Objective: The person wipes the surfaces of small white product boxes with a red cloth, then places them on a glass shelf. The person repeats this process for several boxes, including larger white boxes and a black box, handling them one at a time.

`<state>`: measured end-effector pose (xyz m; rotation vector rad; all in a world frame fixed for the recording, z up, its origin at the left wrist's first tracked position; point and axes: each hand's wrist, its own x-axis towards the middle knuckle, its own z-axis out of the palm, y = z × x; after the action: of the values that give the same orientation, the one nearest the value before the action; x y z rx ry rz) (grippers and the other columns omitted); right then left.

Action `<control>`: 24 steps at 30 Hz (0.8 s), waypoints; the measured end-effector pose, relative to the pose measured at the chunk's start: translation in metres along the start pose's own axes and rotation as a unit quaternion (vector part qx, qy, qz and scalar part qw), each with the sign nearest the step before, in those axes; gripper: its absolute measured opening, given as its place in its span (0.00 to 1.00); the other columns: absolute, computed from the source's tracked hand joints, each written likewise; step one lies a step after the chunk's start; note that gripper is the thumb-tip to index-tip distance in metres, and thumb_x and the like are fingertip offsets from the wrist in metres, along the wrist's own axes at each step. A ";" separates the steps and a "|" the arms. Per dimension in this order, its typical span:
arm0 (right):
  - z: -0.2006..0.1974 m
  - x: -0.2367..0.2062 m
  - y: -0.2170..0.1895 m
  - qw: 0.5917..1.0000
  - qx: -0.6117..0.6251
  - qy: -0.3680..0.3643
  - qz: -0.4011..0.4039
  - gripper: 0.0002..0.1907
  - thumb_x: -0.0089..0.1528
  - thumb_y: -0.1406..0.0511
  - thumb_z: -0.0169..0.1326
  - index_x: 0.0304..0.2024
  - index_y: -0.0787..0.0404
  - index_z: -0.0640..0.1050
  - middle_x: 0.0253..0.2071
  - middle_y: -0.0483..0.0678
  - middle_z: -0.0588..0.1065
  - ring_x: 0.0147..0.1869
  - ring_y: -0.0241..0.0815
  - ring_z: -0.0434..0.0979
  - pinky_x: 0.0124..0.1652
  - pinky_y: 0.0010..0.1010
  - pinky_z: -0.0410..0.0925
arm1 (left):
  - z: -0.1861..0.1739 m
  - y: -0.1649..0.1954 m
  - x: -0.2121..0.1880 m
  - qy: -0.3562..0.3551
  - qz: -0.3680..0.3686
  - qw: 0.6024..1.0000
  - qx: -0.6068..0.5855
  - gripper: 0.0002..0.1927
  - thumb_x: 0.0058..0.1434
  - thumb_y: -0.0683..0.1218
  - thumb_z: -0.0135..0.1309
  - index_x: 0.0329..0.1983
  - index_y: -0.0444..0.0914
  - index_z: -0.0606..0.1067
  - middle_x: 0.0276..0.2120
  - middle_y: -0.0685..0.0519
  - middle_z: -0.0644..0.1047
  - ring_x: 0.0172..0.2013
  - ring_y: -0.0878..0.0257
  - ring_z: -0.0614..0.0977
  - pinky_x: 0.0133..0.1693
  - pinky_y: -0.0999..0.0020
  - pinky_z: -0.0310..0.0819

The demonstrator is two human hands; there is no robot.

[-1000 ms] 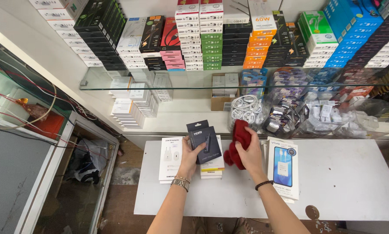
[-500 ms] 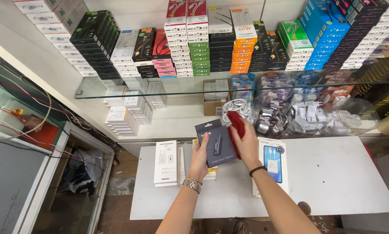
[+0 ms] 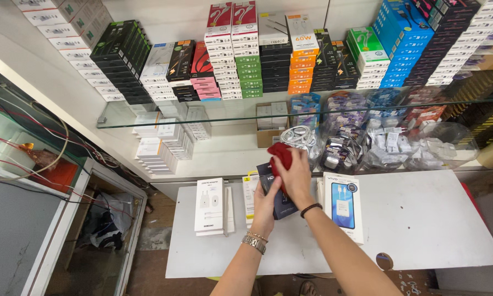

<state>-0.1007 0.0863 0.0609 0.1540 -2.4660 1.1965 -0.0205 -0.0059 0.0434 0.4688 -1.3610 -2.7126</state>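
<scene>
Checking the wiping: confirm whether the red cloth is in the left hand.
No, the right hand presses the red cloth onto the dark box, which the left hand holds.

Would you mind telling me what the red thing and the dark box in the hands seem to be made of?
The crumpled red cloth in the right hand looks like soft matte fabric, since it bunches into folds. The flat dark box in the left hand looks like printed cardboard, slightly glossy, with crisp straight edges.
</scene>
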 end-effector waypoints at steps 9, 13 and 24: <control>-0.036 0.005 0.002 0.867 0.371 -0.157 0.294 0.38 0.59 0.56 0.57 0.71 0.49 0.60 0.59 0.52 0.73 0.51 0.53 0.75 0.46 0.50 0.69 | -0.021 0.021 0.018 -0.050 0.177 0.906 0.381 0.19 0.59 0.42 0.63 0.52 0.32 0.78 0.38 0.51 0.85 0.38 0.65 0.85 0.42 0.69 0.78; -0.019 -0.007 -0.010 0.924 0.338 -0.169 0.049 0.43 0.63 0.64 0.63 0.75 0.53 0.56 0.70 0.52 0.60 0.72 0.46 0.61 0.64 0.38 0.61 | -0.015 0.026 0.013 -0.033 0.194 0.891 0.408 0.23 0.56 0.40 0.59 0.56 0.34 0.76 0.36 0.49 0.84 0.35 0.65 0.85 0.40 0.70 0.78; -0.016 -0.004 -0.003 0.856 0.434 -0.138 0.245 0.32 0.64 0.59 0.56 0.69 0.56 0.64 0.64 0.48 0.72 0.65 0.42 0.72 0.60 0.33 0.66 | -0.009 0.046 -0.007 -0.039 0.208 0.898 0.385 0.23 0.59 0.42 0.60 0.57 0.32 0.74 0.38 0.49 0.84 0.36 0.68 0.83 0.40 0.70 0.78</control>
<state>-0.0915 0.0969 0.0708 -0.0796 -2.0191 2.6146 -0.0146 -0.0394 0.0759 0.0687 -2.2286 -1.7942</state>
